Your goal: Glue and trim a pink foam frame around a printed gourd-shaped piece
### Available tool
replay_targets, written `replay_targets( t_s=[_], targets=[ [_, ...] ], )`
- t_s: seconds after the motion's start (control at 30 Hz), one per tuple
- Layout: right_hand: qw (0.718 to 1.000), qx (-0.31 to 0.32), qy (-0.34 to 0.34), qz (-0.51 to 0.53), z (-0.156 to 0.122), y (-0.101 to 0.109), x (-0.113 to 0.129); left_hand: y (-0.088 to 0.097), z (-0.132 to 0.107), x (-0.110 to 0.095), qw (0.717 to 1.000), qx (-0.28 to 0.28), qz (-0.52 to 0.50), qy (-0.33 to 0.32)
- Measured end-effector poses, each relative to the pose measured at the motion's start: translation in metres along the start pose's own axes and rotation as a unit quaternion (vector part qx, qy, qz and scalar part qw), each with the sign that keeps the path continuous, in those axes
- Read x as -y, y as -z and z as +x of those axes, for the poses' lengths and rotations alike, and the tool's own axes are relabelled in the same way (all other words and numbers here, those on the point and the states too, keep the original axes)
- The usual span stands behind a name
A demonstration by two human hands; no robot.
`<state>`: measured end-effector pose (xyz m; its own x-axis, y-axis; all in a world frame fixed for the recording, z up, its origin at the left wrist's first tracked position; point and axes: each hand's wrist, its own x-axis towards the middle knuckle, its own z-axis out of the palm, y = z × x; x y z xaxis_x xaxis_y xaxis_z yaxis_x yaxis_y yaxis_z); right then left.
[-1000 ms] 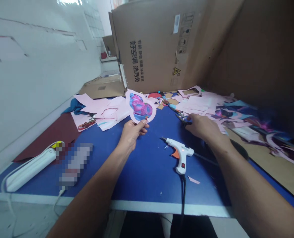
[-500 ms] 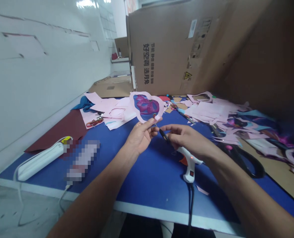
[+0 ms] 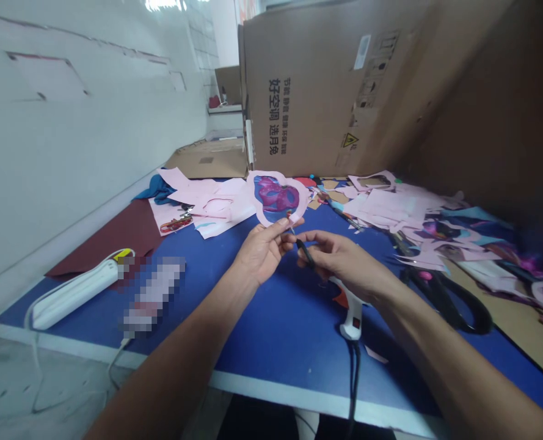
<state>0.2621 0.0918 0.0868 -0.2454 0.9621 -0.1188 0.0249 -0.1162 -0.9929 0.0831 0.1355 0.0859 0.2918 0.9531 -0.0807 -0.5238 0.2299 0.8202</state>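
My left hand [image 3: 262, 252] pinches the lower edge of a pink paper cutout [image 3: 276, 198] printed with a blue and magenta figure, holding it upright above the blue table [image 3: 271, 318]. My right hand [image 3: 344, 263] is closed on a small dark tool [image 3: 305, 252], its tip close to the cutout's lower edge and my left fingers. A white hot glue gun [image 3: 351, 311] lies on the table under my right wrist, partly hidden by it.
Large black scissors [image 3: 449, 299] lie at the right. Pink paper scraps [image 3: 390, 205] and printed sheets cover the far table. A big cardboard box [image 3: 326, 85] stands behind. A white power strip [image 3: 74, 293] lies at the left, by a white wall.
My right hand left the scraps at the right, came in over the glue gun with the small dark tool and met my left hand. The cutout stayed held up.
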Motion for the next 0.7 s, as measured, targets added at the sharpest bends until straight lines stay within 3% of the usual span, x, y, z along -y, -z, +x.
replay_targets(
  t_s=[0.13, 0.33, 0.7],
  targets=[
    [1.000, -0.025, 0.000, -0.008, 0.001, 0.013, -0.003, 0.005, 0.003, -0.008, 0.999, -0.030, -0.010, -0.025],
    [1.000, -0.002, 0.014, 0.014, -0.003, 0.017, 0.000, 0.014, 0.007, -0.021, 0.995, -0.080, -0.019, -0.058],
    [0.996, 0.072, 0.022, 0.052, -0.008, 0.018, 0.003, 0.015, 0.006, -0.023, 0.996, -0.071, -0.012, -0.059]
  ],
)
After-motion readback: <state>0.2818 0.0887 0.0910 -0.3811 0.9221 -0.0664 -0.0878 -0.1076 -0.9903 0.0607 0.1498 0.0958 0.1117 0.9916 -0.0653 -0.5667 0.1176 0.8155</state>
